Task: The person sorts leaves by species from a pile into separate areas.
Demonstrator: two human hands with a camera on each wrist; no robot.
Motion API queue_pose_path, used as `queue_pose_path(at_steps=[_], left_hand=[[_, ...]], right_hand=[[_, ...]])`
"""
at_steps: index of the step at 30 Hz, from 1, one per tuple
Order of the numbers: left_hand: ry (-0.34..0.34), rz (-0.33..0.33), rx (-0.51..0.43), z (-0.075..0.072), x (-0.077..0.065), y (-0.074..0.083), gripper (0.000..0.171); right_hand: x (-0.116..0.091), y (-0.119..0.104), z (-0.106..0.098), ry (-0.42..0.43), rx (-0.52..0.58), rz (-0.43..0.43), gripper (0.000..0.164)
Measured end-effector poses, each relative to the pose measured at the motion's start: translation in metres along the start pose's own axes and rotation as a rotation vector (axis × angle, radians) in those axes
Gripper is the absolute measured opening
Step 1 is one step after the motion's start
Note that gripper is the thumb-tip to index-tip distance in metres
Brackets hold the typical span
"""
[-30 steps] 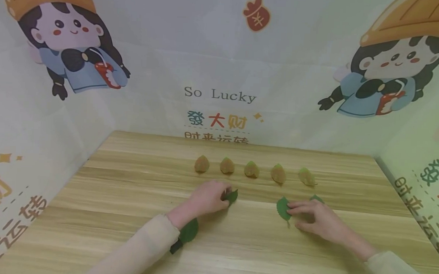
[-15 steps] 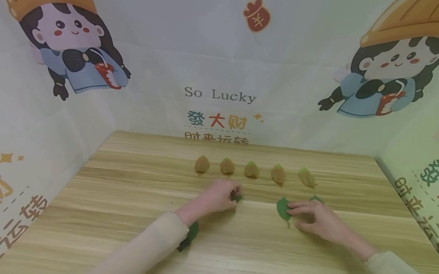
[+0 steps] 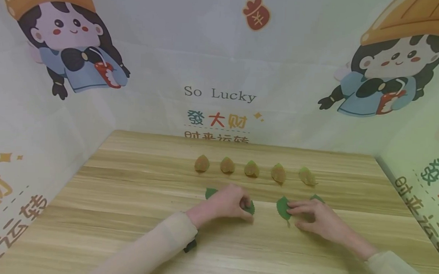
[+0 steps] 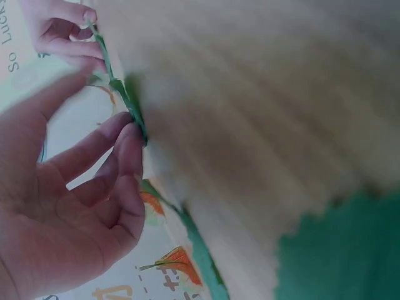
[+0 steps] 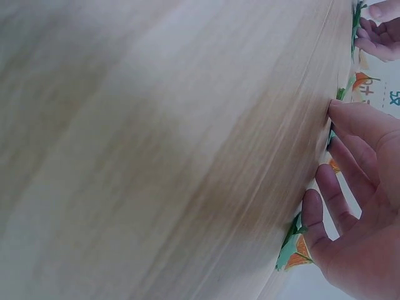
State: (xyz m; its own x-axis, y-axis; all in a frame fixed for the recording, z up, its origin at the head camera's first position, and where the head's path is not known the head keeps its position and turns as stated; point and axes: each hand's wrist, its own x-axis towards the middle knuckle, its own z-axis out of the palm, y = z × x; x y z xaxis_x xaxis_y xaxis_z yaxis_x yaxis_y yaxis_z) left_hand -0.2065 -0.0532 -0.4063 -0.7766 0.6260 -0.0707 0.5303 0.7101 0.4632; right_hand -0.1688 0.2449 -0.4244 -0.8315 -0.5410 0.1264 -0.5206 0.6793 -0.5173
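Note:
In the head view my left hand [image 3: 229,202] is low over the table, its fingers and thumb round a green leaf [image 3: 251,208] with a toothed edge. The left wrist view shows those fingertips [image 4: 128,122] on the leaf, the thumb blurred and apart from them. My right hand [image 3: 320,221] rests on the table with its fingers extended, fingertips touching the edge of another green leaf [image 3: 282,208]. Behind its knuckles a further green leaf [image 3: 316,197] is partly hidden. Behind my left wrist lies one more green leaf [image 3: 211,192], also partly covered.
Several brownish leaves with green tips [image 3: 252,169] form a row farther back on the wooden table [image 3: 130,182]. Printed cloth walls [image 3: 222,52] enclose the back and sides. A dark object [image 3: 190,246] shows beneath my left sleeve [image 3: 157,243].
My left hand has moved right and slightly nearer, and the leaf at its fingers went with it. A green leaf behind the left wrist has come into sight. My right hand stays put.

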Motion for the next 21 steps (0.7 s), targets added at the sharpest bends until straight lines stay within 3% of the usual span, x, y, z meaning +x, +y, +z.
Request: queue_pose_path(at_steps=[4,7,12,21], left_hand=[[-0.053,-0.029,-0.001,-0.0027,-0.0001,0.0006,0.021],[-0.069,-0.011,0.012,-0.0041,0.0004,-0.0003,0.022],[-0.039,0.038,0.035,-0.0018,0.002,-0.0022,0.024],[0.0,0.012,0.05,0.0013,0.006,-0.0026,0.028]], right_hand=[[-0.0001,-0.0001,-0.0005,0.0,0.002,-0.006,0.033],[-0.0005,0.0002,-0.0004,-0.002,0.014,-0.008,0.032],[-0.0006,0.001,0.001,-0.008,0.022,-0.012,0.033],[-0.0007,0.0012,0.0015,0.016,0.019,-0.015,0.032]])
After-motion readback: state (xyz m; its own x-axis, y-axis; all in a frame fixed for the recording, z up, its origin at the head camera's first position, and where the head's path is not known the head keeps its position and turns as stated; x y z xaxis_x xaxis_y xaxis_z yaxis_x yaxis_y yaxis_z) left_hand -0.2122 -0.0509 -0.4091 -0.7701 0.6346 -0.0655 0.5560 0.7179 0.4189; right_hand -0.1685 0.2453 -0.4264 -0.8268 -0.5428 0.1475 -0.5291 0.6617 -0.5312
